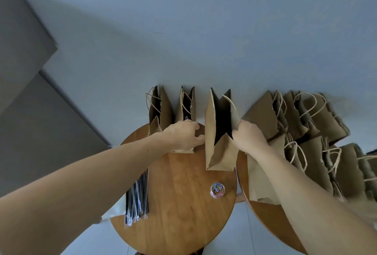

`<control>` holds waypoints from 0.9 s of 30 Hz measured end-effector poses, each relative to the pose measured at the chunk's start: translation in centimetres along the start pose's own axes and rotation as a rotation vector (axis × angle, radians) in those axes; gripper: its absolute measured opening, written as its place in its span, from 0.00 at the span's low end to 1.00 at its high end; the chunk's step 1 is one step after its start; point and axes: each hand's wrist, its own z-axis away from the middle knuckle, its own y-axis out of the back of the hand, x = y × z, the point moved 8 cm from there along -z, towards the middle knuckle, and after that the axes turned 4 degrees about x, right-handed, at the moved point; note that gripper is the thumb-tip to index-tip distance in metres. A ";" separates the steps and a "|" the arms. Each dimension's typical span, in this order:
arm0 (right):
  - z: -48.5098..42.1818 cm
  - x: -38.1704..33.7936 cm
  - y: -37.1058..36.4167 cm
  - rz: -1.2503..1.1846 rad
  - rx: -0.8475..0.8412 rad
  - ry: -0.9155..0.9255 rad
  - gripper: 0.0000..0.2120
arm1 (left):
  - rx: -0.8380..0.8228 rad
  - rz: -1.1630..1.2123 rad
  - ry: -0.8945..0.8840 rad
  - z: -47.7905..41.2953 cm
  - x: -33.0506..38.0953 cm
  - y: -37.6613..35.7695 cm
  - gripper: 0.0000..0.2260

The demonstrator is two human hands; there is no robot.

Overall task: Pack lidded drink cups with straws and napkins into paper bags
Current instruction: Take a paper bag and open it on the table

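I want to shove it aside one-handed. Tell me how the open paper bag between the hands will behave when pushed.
Probably light and apt to tip: the open paper bag is tall over a narrow base. Its thin creased walls would likely buckle rather than slide stiffly; the right hand pinches its rim.

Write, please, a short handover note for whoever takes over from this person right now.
Right hand grips the right rim of the middle bag, which stands open on the left table. Left hand lies curled against that bag's left wall; a grip cannot be confirmed.
Two other open bags stand left of it by the wall. Spare bags are piled on the right table. Wrapped straws lie at the left table's left edge, and a jar of paper clips stands near its right edge.
Done: three bags opened; contents hidden.
Left: cups, straws and napkins into the bags; no cups or napkins in view.
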 end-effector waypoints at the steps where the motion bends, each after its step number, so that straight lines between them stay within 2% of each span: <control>1: 1.6 -0.2 -0.1 0.007 0.005 -0.001 0.09 | -0.006 0.003 -0.014 1.1 -0.4 -0.1 0.26; 10: 14.2 -3.5 -7.5 -0.003 -0.004 -0.066 0.09 | -0.134 0.071 -0.072 10.4 -7.0 -4.5 0.27; 15: 16.9 -4.8 -12.6 -0.013 -0.059 -0.088 0.06 | -0.169 0.127 0.023 12.9 -10.7 -7.9 0.28; 20: 17.2 -6.4 -17.6 -0.008 -0.181 0.066 0.10 | -0.228 0.226 0.176 14.0 -12.1 -11.4 0.40; 22: 17.2 -6.5 -18.8 -0.006 -0.244 0.103 0.12 | -0.217 0.181 0.241 14.2 -12.1 -12.5 0.38; 24: 16.9 -6.2 -18.5 0.004 -0.227 0.088 0.14 | -0.160 0.119 0.319 13.9 -11.9 -12.6 0.33; 27: 15.8 -4.7 -17.9 -0.045 -0.195 -0.047 0.18 | -0.091 0.116 0.436 13.0 -11.0 -12.3 0.25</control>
